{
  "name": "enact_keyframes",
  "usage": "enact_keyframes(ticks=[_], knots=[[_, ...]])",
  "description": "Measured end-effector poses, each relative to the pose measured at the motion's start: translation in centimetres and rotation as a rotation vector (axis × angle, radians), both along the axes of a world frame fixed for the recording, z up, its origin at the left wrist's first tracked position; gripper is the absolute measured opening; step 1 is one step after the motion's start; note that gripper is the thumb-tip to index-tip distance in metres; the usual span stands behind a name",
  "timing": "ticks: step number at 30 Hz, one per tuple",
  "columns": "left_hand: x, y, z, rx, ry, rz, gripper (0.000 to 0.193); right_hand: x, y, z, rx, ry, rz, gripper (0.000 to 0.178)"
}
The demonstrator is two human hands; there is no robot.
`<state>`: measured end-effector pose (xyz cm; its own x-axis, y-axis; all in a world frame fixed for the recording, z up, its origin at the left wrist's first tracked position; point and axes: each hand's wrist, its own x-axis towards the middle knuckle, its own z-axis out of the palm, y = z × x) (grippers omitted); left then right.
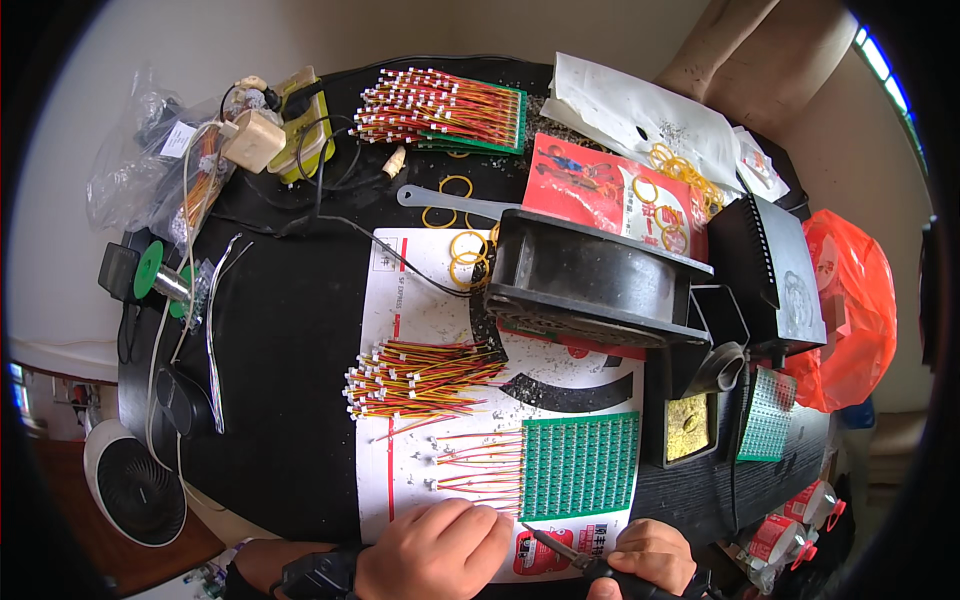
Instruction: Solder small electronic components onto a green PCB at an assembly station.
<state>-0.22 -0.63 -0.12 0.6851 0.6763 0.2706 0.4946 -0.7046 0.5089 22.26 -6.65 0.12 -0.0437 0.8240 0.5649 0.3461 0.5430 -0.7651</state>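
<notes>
Keeping each lead [485, 461] still and the tip of the soldering iron [572, 554] clear of its neighbours would seem to serve best here, the iron being held just off the seven-o'clock corner of a green circuit board [580, 468] laid on a white sheet [425, 305]. The handle is gripped by the closed right hand [650, 557] and slanted toward ten o'clock; the left hand [435, 550] is turned back-up at eight o'clock, fingers curled; whether a wire is pinched cannot be told.
</notes>
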Motion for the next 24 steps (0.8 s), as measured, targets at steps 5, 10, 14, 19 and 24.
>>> enact_keyframes(ticks=[5, 10, 14, 19, 24], knots=[[0.3, 0.3, -0.1, 0.019, -0.021, 0.006, 0.013, 0.2, -0.4, 0.1, -0.004, 0.033, -0.014, 0.022], [0.4, 0.5, -0.1, -0.045, 0.018, 0.011, 0.012, 0.3, -0.5, 0.5, -0.045, 0.008, -0.011, 0.021], [0.2, 0.5, -0.1, -0.064, 0.037, 0.018, 0.012, 0.2, -0.3, 0.2, -0.019, -0.073, 0.018, 0.019], [0.4, 0.8, -0.2, -0.019, 0.048, -0.034, 0.015, -0.1, -0.4, 1.1, -0.054, -0.085, -0.035, 0.021], [0.1, 0.4, -0.5, -0.014, 0.082, -0.010, 0.016, -0.2, -0.2, 0.3, -0.099, -0.055, -0.021, 0.022]])
